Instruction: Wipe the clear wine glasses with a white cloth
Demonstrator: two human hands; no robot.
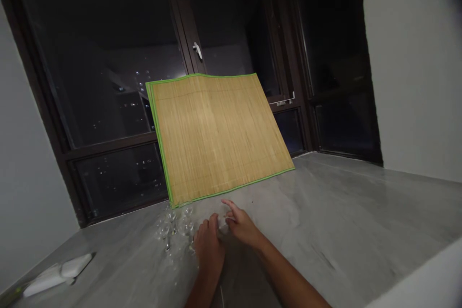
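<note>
A small clear glass object [223, 224] sits between my two hands, low over the grey stone ledge; its exact kind is hard to make out. My left hand [210, 246] has its fingers curled around the near left side of it. From the right, my right hand [242, 225] closes on it with thumb and lower fingers, while the index finger points out to the left. Several clear stemmed glasses [186, 225] stand close together just left of my left hand, their outlines faint against the stone.
A bamboo mat [216, 134] with green edging leans against the dark-framed window behind the hands. At the lower left, a white wrapped bundle [59, 273] lies on the grey ledge [346, 221]. A white window handle [197, 51] is above the mat.
</note>
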